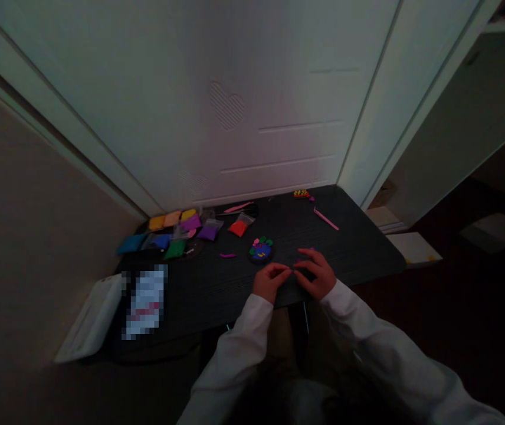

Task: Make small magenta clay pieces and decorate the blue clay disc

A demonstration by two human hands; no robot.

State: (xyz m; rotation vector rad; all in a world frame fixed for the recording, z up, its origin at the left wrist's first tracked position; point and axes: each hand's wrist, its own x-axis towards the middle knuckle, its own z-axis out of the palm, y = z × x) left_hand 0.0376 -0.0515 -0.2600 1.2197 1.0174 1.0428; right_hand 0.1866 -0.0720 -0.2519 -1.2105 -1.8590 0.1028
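Over the front part of the dark table, my left hand (270, 282) has its thumb and fingers pinched together. Facing it, my right hand (320, 276) curls its thumb and index finger toward the same point, with its other fingers raised. The fingertips almost meet; whatever is between them is too small and dark to make out. Just behind them lies a round dark piece (261, 251) decorated with blue, green and pink shapes and small yellow bits. A small purple bit (311, 249) shows beside my right fingers. Left of the round piece rests a thin purple strip (228, 255).
Several bags of coloured clay (175, 248) cover the table's back left, with a red bag (240, 225) nearer the middle. A pink tool (325, 219) lies at the right. Behind stands a white panel (279, 88). A blurred packet (146, 304) lies at the left edge.
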